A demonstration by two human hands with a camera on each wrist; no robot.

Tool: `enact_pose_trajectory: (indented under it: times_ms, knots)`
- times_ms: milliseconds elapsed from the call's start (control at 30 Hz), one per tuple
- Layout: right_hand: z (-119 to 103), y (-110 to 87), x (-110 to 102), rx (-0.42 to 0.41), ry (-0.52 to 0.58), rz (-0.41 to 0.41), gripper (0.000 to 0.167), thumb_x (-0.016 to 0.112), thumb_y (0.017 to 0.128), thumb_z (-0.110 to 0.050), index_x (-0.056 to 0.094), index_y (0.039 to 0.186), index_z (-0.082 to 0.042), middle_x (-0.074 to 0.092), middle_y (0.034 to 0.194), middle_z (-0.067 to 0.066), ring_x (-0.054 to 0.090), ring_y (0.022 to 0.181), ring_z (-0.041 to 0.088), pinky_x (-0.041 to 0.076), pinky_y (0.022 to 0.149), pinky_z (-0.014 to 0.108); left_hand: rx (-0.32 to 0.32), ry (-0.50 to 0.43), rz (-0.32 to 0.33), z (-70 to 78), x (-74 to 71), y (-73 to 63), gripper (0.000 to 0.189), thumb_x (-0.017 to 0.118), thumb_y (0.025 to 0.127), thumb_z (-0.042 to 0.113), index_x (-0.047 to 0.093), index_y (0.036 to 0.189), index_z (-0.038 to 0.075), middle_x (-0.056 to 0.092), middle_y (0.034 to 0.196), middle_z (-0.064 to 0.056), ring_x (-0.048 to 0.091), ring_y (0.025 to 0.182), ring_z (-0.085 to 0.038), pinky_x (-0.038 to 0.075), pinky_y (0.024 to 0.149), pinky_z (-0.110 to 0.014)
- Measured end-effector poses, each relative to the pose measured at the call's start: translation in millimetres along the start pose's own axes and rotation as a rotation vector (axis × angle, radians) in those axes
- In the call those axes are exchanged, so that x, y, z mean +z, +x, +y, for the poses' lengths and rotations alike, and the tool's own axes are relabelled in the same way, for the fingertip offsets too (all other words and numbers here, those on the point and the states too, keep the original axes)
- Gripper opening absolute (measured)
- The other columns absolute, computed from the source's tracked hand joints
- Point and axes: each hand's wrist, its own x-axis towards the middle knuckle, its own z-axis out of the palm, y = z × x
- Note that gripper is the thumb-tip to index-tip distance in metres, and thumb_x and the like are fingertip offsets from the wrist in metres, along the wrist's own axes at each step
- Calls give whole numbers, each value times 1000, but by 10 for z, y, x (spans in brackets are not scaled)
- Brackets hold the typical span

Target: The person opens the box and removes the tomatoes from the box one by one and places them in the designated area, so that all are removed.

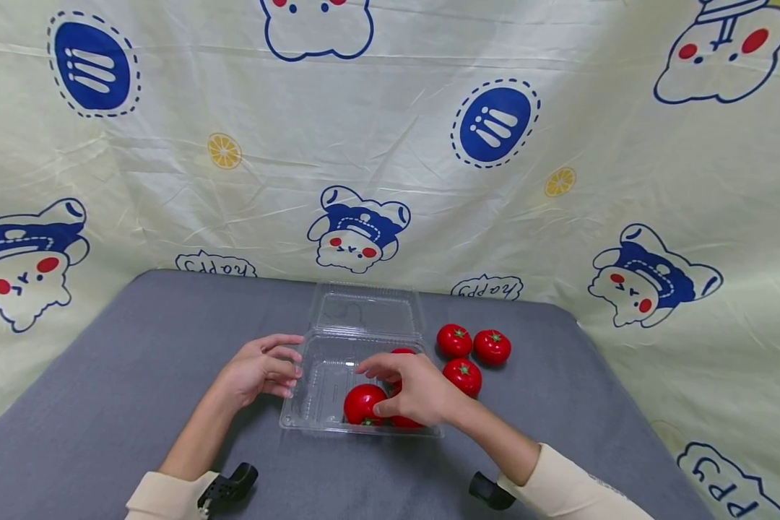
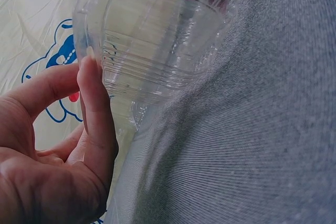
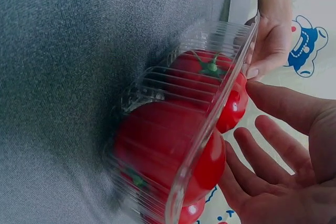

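A clear plastic clamshell box (image 1: 325, 415) lies with its lid (image 1: 367, 310) folded back. Inside, red tomatoes with green stems are grouped at the right, among them a front tomato (image 1: 362, 403) and another tomato (image 3: 163, 140) beside it. My left hand (image 1: 263, 368) touches the box's left rim with its fingertips. Over the tomatoes in the box is my right hand (image 1: 416, 390), fingers spread, its thumb right at the front tomato. The right hand partly hides the tomatoes behind it in the head view.
Three more tomatoes stand just right of the box: a far tomato (image 1: 454, 341), a right tomato (image 1: 492, 347) and a nearer tomato (image 1: 462, 377). A grey cloth (image 1: 169, 347) covers the table. Behind hangs a printed curtain (image 1: 377, 123).
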Motion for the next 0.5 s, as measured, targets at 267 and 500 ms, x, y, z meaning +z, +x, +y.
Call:
enact_pose_trajectory:
  times_ms: [267,500]
  knots:
    - [6,10,27,-10,-25,-25,46,85,79,-11,71,122,-17,71,121,0,63,114,24,61,86,38,0,-1,1,5,6,-4,66,68,84,-6,44,145,-4,66,97,-5,66,62,-12,61,55,-30]
    - [24,6,45,-7,-45,-37,34,84,81,-12,75,112,-22,71,113,-2,60,107,21,57,81,31,6,2,-8,-16,-2,3,66,67,84,-6,43,145,-5,66,97,-4,65,62,-12,60,55,-30]
